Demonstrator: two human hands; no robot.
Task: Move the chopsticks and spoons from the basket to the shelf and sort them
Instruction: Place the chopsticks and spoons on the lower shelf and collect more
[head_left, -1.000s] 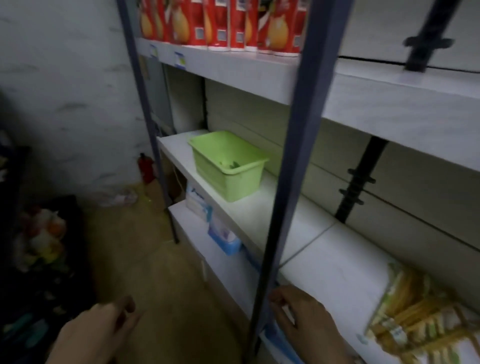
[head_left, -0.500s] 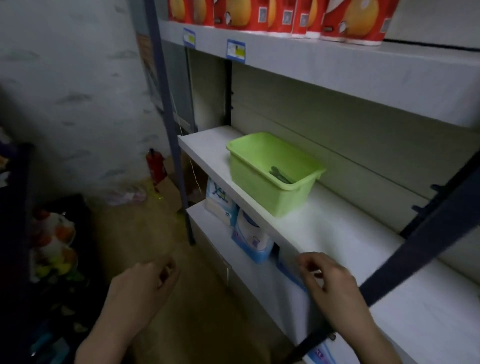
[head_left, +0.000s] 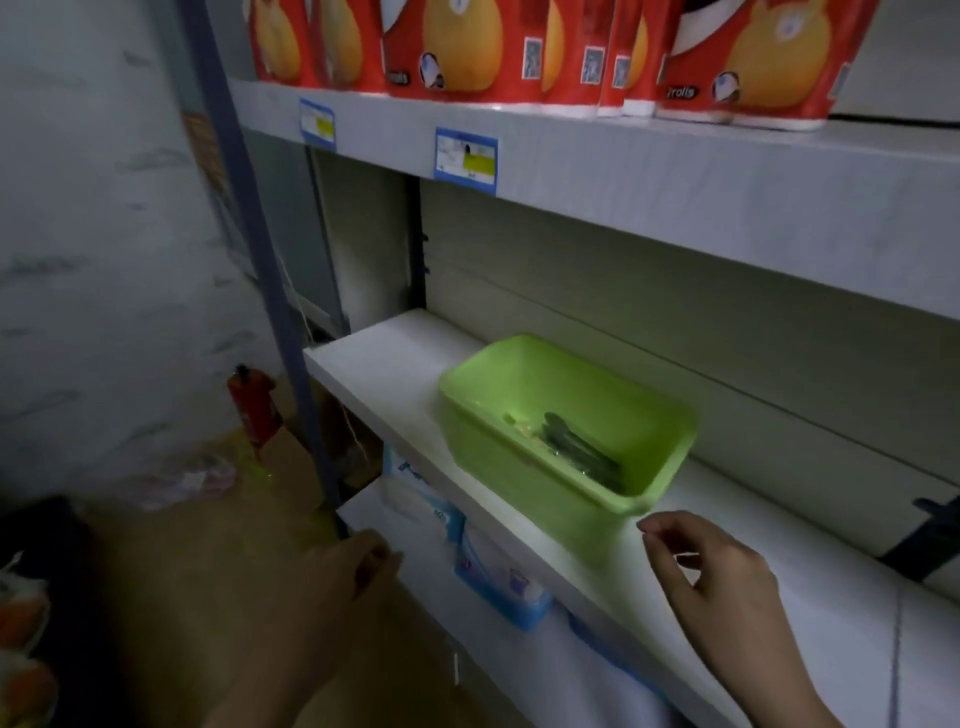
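— Green plastic, that basket (head_left: 519, 483). Where does it sit?

— On the white shelf (head_left: 384, 364), the middle board of the rack, turned a little askew. Dark utensils (head_left: 582, 452) lie in its bottom, toward the right end. It is too dim to tell spoons from chopsticks.

— And the hands?

— The right hand (head_left: 711, 571) hovers over the shelf at about five o'clock from the basket, just beside its near corner, not touching it. The back of the hand faces up and the forearm comes in from the lower right. The fingers are loosely curled, with thumb and forefinger tips close together and nothing between them.

— The other one?

— The left hand (head_left: 337, 577) is lower, at about eight o'clock from the basket, in front of the shelf's edge and clear of it. It is blurred, with slack, bent fingers and nothing in it that I can see.

— What else is around?

— Red packs (head_left: 467, 47) stand at twelve o'clock on the board above, with two blue-framed price tags (head_left: 466, 161) on its edge. Blue packs (head_left: 498, 577) sit on the board below, at six o'clock. A red fire extinguisher (head_left: 254, 405) stands on the floor at nine o'clock, past the blue post (head_left: 270, 291).
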